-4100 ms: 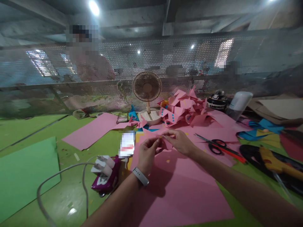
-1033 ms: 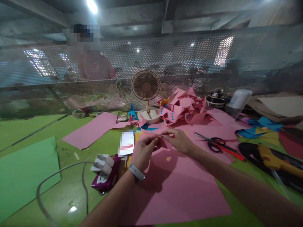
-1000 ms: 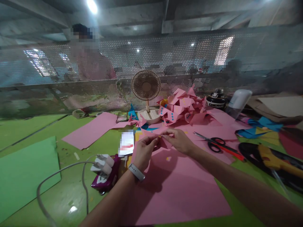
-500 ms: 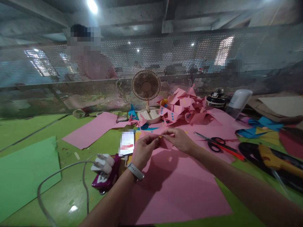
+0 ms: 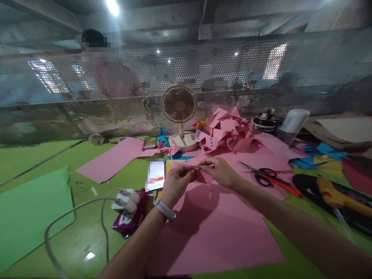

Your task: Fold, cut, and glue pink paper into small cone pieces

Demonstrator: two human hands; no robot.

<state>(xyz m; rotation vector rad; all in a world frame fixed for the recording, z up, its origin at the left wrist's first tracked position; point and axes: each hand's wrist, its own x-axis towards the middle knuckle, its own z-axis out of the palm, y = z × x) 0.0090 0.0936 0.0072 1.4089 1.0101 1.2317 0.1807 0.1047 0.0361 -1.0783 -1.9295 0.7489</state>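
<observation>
My left hand (image 5: 176,183), with a white watch band on the wrist, and my right hand (image 5: 221,172) meet above a large pink paper sheet (image 5: 215,228). Both pinch a small folded pink paper piece (image 5: 200,173) between their fingertips. Their fingers are closed on it, and a tiny yellow speck shows at the pinch. A phone (image 5: 156,176) stands just left of my left hand.
A small fan (image 5: 179,110) and a pile of folded pink paper shapes (image 5: 226,130) sit behind my hands. Scissors (image 5: 267,178) and a yellow glue gun (image 5: 337,195) lie to the right. A charger block with cable (image 5: 124,201) lies left, near a green sheet (image 5: 31,213). A person stands beyond the mesh screen (image 5: 232,73).
My hands stay pinched on the pink piece. My left hand has shifted a little to the left, and the person behind the mesh has moved slightly left.
</observation>
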